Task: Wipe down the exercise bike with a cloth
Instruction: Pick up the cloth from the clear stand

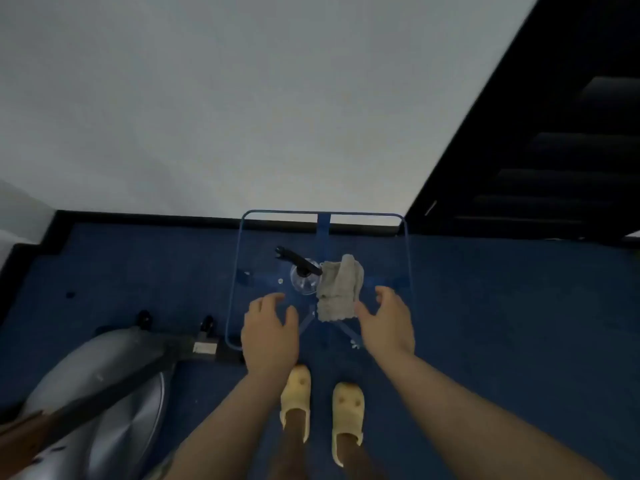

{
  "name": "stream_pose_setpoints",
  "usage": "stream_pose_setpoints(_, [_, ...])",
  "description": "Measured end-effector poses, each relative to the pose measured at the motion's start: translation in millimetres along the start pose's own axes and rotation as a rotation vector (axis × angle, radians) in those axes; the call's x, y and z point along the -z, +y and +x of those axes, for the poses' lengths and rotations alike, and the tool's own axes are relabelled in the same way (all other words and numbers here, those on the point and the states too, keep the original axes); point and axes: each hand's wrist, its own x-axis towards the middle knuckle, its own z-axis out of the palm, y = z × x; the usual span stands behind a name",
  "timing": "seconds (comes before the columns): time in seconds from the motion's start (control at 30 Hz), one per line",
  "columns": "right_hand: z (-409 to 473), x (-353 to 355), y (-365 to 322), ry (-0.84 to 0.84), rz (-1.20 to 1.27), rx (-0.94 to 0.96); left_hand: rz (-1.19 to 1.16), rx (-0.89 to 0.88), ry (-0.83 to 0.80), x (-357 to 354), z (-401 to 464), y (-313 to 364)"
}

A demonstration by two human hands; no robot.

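Note:
A crumpled grey cloth [340, 289] lies on a clear blue-edged table [407, 251], next to a clear spray bottle [304, 276] with a black trigger head. My left hand [270, 336] hovers over the table's near left part, fingers relaxed, holding nothing. My right hand [387, 323] is just right of the cloth, fingers loosely spread, its thumb close to the cloth's edge. The exercise bike [100, 403], silver-grey with a dark frame, fills the lower left.
Blue carpet [502, 323] covers the floor. A white wall [277, 98] with a black skirting stands just behind the table. A dark staircase [571, 150] rises at the right. My feet in yellow slippers [320, 400] stand before the table.

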Motion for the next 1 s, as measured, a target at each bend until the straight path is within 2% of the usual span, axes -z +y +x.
stream_pose_setpoints(0.13, [45, -31, -7, 0.025, 0.084, -0.138, -0.001, 0.025, 0.024, -28, 37, -14])
stream_pose_setpoints(0.27, [70, -60, -3, -0.011, 0.054, -0.267, -0.003, -0.014, 0.018, -51, 52, -24])
stream_pose_setpoints(0.47, [77, -81, 12, -0.046, -0.004, -0.352, -0.003, 0.006, 0.000, -65, 47, -38])
stream_pose_setpoints(0.6, [77, -81, 13, -0.016, 0.055, -0.312, 0.004, 0.016, -0.020, -61, 47, -36])
stream_pose_setpoints(0.73, [65, -63, 2, 0.082, 0.186, -0.244, -0.002, 0.021, -0.028, -46, 48, -23])
stream_pose_setpoints(0.87, [40, -16, -13, 0.169, 0.265, -0.072, -0.010, -0.017, -0.002, -11, 45, 0])
stream_pose_setpoints(1.0, [13, 43, -45, 0.230, 0.310, 0.135, -0.027, -0.103, 0.103, 39, 31, 30])
